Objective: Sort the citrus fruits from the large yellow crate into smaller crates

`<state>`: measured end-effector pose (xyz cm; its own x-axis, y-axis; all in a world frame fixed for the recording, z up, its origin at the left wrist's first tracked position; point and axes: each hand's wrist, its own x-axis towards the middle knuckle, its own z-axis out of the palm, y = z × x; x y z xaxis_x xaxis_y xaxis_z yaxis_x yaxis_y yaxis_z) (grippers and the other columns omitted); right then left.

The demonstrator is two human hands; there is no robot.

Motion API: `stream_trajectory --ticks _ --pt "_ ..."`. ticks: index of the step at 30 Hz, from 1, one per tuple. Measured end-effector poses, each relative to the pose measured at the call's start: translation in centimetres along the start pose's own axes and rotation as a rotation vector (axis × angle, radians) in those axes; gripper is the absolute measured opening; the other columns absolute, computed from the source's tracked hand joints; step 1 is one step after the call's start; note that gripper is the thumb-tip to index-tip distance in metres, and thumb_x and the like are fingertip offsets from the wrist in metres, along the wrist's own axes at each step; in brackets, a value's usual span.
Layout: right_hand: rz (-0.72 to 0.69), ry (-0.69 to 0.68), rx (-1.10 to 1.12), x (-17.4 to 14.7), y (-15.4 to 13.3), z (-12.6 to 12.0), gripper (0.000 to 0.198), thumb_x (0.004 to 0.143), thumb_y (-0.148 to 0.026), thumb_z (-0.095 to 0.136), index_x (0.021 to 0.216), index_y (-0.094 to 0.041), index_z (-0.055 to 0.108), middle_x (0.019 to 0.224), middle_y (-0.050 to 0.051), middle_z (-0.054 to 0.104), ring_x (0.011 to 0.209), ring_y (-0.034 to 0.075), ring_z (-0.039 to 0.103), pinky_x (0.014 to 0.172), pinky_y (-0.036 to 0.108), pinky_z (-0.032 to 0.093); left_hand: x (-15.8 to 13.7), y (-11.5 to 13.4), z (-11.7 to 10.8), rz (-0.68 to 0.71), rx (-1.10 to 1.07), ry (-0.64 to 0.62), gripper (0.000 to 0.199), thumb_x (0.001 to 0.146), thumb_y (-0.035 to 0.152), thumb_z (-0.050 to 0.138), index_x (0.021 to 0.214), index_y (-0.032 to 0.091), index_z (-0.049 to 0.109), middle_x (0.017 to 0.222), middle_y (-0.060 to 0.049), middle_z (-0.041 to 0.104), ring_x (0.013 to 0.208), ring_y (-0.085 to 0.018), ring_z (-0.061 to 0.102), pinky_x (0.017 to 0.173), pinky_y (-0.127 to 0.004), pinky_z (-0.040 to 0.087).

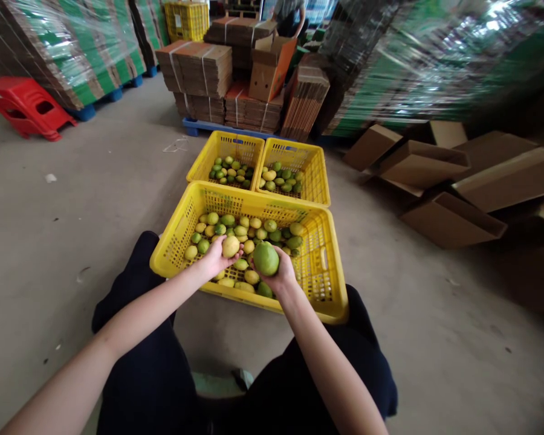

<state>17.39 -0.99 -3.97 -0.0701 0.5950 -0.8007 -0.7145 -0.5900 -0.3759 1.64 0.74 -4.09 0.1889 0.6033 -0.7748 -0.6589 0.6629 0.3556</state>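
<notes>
As a worker in dark trousers leans over a large yellow crate (174, 238), both bare hands hold fruit above its mixed load of green and yellow citrus (241, 231). The left hand (217, 258), over the middle of the crate, carries a yellow fruit (231, 246), its fingers curled beneath and around the skin. The right hand (281, 270), nearer the crate's near edge, cups a larger green fruit (266, 258), the thumb along one side; the other fingers are partly hidden behind it, and whether they are spread or pressed together cannot be told. The two held fruits are close together but apart. Below them, the loose citrus lies from near the far edge to the near edge, with several green pieces toward the right side. Against the far edge stand two more yellow crates, a left one (198, 158) and a right one (316, 175), each holding green and yellow fruit. The worker's knees flank the large crate's near corners. Beyond, bundled flat cardboard (199, 66) is stacked on a blue pallet (193, 127), with another person (290, 13) partly visible behind. Brown cartons (428, 163) lie to the right; a red stool (29, 109) stands at left.
</notes>
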Motion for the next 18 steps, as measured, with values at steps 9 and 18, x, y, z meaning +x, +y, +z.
stream_trajectory --ticks 9,18 --pt "0.025 -0.011 0.035 -0.7 0.0 0.4 0.021 0.093 -0.028 0.044 0.084 -0.021 0.062 0.067 0.004 0.071 0.061 0.019 0.067 0.055 0.029 0.056 -0.6 -0.2 0.4 0.092 0.072 -0.082 0.009 0.093 0.014 0.058 0.084 0.014 0.059 0.069 -0.004 0.065 0.051 -0.008 0.058 0.046 -0.014 0.048" --pt "-0.136 0.012 -0.033 -1.0 0.0 0.7 0.009 0.084 -0.028 0.068 0.082 -0.024 0.06 0.064 -0.003 0.068 0.055 0.016 0.063 0.054 0.03 0.059 1.1 -0.8 -0.4 0.03 0.05 -0.054 0.028 0.099 0.034 0.046 0.086 0.014 0.06 0.064 -0.005 0.062 0.047 -0.011 0.052 0.04 -0.017 0.039"
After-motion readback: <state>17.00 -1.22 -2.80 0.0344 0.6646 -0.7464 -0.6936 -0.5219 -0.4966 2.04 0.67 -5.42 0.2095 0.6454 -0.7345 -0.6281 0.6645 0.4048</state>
